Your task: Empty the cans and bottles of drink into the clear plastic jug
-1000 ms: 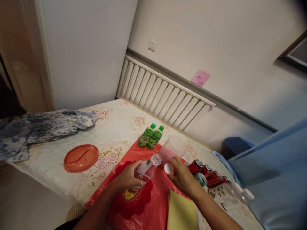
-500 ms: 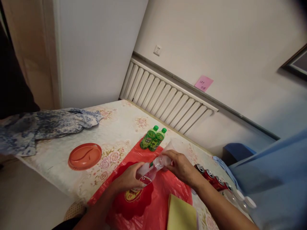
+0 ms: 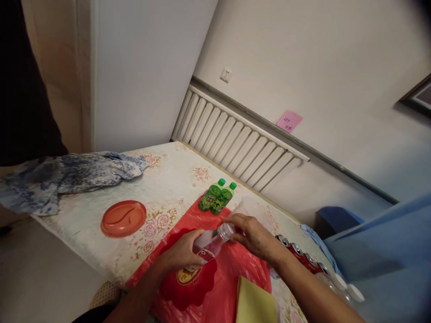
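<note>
A clear plastic bottle (image 3: 209, 244) with a red label lies tilted in my left hand (image 3: 183, 251), whose fingers wrap round its body. Its open mouth points up and right, toward my right hand (image 3: 254, 235). There, the thumb and fingers are pinched together right at the bottle's neck; what lies between them is see-through or hidden. Behind the right hand shows a pale, see-through thing (image 3: 243, 207) that I cannot make out. Below both hands sits a red scalloped dish (image 3: 191, 291) with a yellow picture, on a red plastic sheet (image 3: 232, 278).
Two green-capped drink bottles (image 3: 217, 197) stand beyond my hands. An orange oval plate (image 3: 123, 220) and a blue-white cloth (image 3: 90, 172) lie leftward. Several red cans (image 3: 299, 253) and white-capped clear containers (image 3: 343, 287) line the right. A yellow folded cloth (image 3: 256, 303) lies in front.
The view has shifted slightly, so everything sits a little further right. My right fingers have come closer to the bottle's mouth. My left hand keeps its hold.
</note>
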Demonstrator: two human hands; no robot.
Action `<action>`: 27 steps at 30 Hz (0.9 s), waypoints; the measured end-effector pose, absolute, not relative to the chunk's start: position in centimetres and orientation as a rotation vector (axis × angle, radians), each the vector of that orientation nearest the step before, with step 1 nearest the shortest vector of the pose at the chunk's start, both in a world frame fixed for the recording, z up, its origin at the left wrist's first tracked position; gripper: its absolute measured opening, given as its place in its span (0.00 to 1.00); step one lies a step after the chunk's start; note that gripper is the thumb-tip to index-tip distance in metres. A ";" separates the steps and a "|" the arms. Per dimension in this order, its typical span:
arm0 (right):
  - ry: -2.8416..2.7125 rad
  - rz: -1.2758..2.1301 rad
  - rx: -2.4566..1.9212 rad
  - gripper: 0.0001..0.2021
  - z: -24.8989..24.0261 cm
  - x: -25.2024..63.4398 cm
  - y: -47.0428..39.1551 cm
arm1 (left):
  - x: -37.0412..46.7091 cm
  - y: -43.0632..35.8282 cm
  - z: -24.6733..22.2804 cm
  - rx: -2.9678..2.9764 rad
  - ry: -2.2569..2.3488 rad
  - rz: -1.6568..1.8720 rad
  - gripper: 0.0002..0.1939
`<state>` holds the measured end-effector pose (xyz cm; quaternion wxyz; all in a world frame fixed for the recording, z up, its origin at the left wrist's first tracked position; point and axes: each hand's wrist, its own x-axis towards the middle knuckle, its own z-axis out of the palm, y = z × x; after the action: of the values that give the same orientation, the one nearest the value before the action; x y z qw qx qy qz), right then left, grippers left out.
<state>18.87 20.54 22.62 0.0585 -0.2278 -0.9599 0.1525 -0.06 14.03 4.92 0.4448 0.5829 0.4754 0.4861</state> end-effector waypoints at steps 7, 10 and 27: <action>-2.903 0.481 -0.664 0.18 22.8 18.7 20.7 | 0.0 14.0 5.1 1.445 1.180 1.189 0.32; -2.870 0.564 -0.645 0.20 23.1 18.6 20.6 | 0.0 14.1 5.1 1.436 1.164 1.190 0.32; -2.859 0.488 -0.854 0.08 22.3 18.7 21.4 | 0.4 14.2 5.1 1.434 1.109 1.207 0.30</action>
<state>18.73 21.37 22.32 0.0593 -0.2819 -0.9439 0.1612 0.39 14.19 5.05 0.4635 0.5833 0.4513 0.4912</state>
